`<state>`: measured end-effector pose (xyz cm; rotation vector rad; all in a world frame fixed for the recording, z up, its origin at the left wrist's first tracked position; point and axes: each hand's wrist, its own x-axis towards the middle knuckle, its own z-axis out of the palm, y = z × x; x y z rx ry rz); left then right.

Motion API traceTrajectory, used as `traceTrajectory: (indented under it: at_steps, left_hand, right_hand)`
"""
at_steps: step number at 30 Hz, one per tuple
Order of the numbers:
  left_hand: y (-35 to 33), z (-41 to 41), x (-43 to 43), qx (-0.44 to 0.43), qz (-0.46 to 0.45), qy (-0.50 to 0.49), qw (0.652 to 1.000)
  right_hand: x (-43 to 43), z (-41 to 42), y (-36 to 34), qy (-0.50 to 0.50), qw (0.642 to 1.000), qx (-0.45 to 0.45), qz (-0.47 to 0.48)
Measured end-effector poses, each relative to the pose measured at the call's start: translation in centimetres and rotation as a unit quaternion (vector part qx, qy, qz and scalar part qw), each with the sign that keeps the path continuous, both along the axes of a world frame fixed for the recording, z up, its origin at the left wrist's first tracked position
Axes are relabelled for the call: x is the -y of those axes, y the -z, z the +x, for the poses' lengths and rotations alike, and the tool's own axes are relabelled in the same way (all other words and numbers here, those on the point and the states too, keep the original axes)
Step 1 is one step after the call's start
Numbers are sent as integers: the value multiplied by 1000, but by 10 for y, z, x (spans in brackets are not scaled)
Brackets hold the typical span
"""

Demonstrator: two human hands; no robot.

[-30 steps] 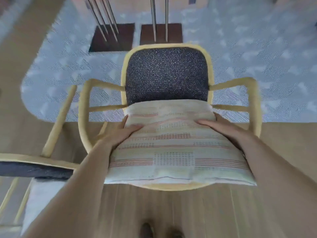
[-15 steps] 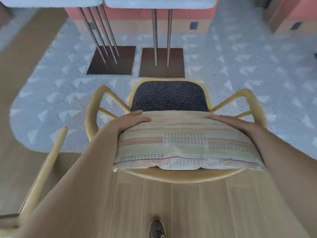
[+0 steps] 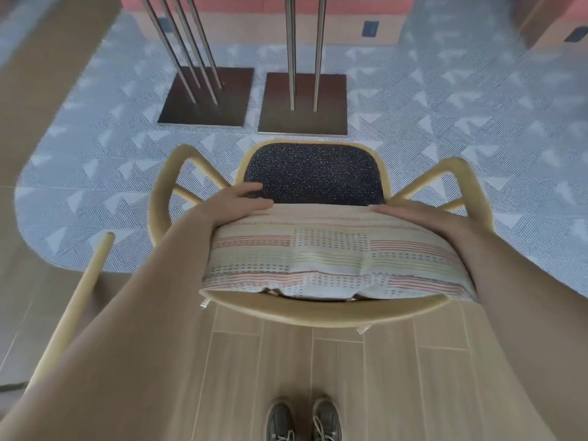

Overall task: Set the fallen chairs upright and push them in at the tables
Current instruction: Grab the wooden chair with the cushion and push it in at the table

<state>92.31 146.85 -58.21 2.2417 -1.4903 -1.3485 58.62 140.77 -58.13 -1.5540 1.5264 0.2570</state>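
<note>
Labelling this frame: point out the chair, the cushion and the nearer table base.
chair (image 3: 318, 315): head view, curved back rail.
cushion (image 3: 334, 259): head view, striped middle.
table base (image 3: 302, 105): head view, dark square plate.

One camera only, worn on the person's head, looking steeply down and forward over both forearms, close above the chair (image 3: 313, 308); it takes in shoes (image 3: 304, 420) below and table bases (image 3: 302, 105) ahead

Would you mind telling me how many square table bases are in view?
2: the left table base holds slanted rods; the right table base stands beside it, ahead of the chair. Others may lie outside the frame.
</note>
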Motion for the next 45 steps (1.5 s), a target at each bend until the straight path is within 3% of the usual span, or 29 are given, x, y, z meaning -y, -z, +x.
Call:
traceTrajectory:
  at_steps: [2, 4, 7, 11, 15, 19, 20, 22, 24, 26, 32, 45]
  left_hand:
    - [-10, -11, -9, 29, -114, -11, 993]
    - [-23, -31, -20, 30, -180, 12, 983]
    - [-32, -61, -44, 44, -188, 77, 978]
    - [-37, -68, -83, 117, -196, 115, 967]
    - [-39, -64, -145, 179, -306, 195, 915]
    - [-35, -66, -176, 264, -341, 226, 874]
    - [-35, -68, -176, 277, -359, 235, 860]
    - [-33, -73, -169, 285, -354, 261, 852]
    - [-31, -77, -160, 300, -285, 271, 869]
    - [-29, -77, -149, 341, -225, 267, 873]
    - [-23, -62, -125, 393, -217, 338, 827]
    - [-20, -36, 41, 394, -237, 308, 833]
  right_hand:
    - [-10, 8, -21, -26, 996, -8, -88]
    - [-30, 30, -46, -78, 990, 6, -114]
    - [-71, 62, -54, -180, 965, -43, -186]
    - [-121, 64, -47, -199, 922, -95, -317]
    - [-171, 44, -42, -169, 905, -36, -389]
    - [-193, 30, -43, -208, 823, -59, -526]
    - [-195, 30, -43, -226, 816, -60, -528]
    - [-196, 36, -45, -248, 840, -62, -479]
    - [-191, 44, -44, -252, 874, -92, -406]
    - [-177, 52, -41, -267, 884, -140, -358]
    - [-152, 58, -32, -350, 839, -160, -384]
    - [23, 87, -34, -361, 834, -137, -394]
